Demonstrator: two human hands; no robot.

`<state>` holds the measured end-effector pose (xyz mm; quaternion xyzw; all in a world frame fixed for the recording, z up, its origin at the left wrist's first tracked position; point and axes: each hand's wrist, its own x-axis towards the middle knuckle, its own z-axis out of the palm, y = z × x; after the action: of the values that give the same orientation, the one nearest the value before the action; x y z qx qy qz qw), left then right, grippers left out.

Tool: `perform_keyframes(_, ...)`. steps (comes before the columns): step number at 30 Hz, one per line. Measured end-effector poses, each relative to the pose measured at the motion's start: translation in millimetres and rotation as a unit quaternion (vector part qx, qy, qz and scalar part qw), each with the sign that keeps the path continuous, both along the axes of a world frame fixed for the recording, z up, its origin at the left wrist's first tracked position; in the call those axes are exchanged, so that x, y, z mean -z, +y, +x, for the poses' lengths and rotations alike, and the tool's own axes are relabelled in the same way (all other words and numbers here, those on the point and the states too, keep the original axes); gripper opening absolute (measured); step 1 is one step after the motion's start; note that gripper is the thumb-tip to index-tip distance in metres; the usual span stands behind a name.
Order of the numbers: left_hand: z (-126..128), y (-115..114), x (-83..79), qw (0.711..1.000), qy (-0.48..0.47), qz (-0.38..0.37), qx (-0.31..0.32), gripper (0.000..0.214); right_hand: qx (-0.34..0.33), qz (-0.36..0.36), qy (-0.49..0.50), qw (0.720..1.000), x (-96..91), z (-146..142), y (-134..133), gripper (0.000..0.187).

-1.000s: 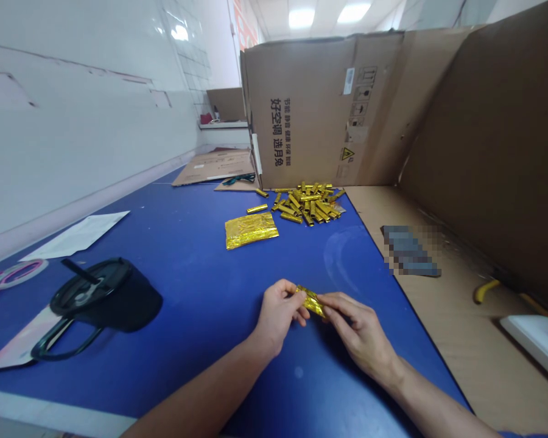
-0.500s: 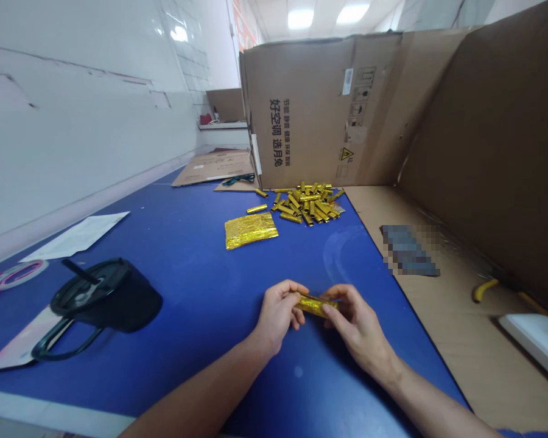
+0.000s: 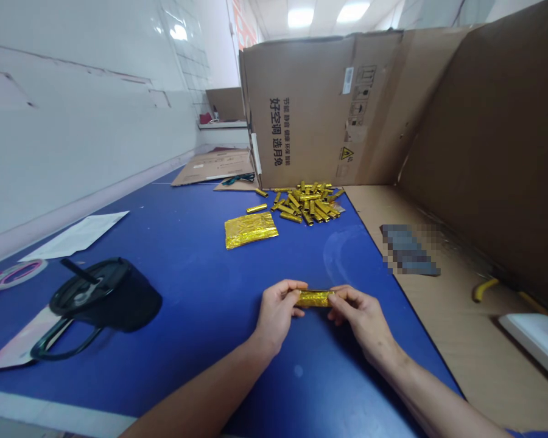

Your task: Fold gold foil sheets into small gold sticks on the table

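A small folded gold foil piece (image 3: 314, 298) is held level just above the blue table (image 3: 196, 274). My left hand (image 3: 277, 313) pinches its left end and my right hand (image 3: 360, 316) pinches its right end, both with fingers closed on it. Farther back lies a flat stack of gold foil sheets (image 3: 250, 229). Behind that, a pile of several folded gold foil bars (image 3: 307, 202) rests against the upright cardboard box (image 3: 319, 109).
A black lidded cup with a straw and handle (image 3: 103, 299) lies at the left. White paper (image 3: 75, 236) and a tape roll (image 3: 13, 274) sit farther left. Flat cardboard (image 3: 438, 316) covers the right side, with a dark blurred object (image 3: 408, 249) and a white block (image 3: 536, 344).
The foil piece has turned from tilted to level and been drawn out between both hands. My right hand has shifted slightly right and up along it.
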<state>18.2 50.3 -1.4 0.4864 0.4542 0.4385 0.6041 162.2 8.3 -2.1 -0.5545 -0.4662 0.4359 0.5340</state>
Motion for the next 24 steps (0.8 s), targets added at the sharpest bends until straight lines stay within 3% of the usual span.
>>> perform_keyframes(5, 1.4, -4.5, 2.4, 0.998, 0.033, 0.058, 0.016, 0.021, 0.004, -0.073, 0.112, 0.991, 0.2, -0.4, 1.2, 0.022)
perform_keyframes(10, -0.4, -6.0, 5.6, 0.992, 0.078, 0.099, 0.023, 0.022, 0.003, -0.087, 0.173, 0.981, 1.2, 1.0, 2.5, 0.015)
perform_keyframes(15, -2.1, 0.4, 7.2, 0.997, 0.046, 0.065, 0.0, 0.02, 0.039, -0.078, 0.174, 0.981, 0.9, 2.4, 3.9, 0.01)
perform_keyframes(20, -2.7, 2.1, 0.9, 0.994, 0.05, 0.088, -0.031, 0.013, 0.045, -0.061, 0.132, 0.988, 0.1, 4.3, 5.0, 0.012)
perform_keyframes(24, -3.8, 2.5, -3.0, 0.995, 0.065, 0.078, 0.012, 0.021, 0.055, -0.034, 0.107, 0.992, 0.3, 5.8, 4.4, 0.017)
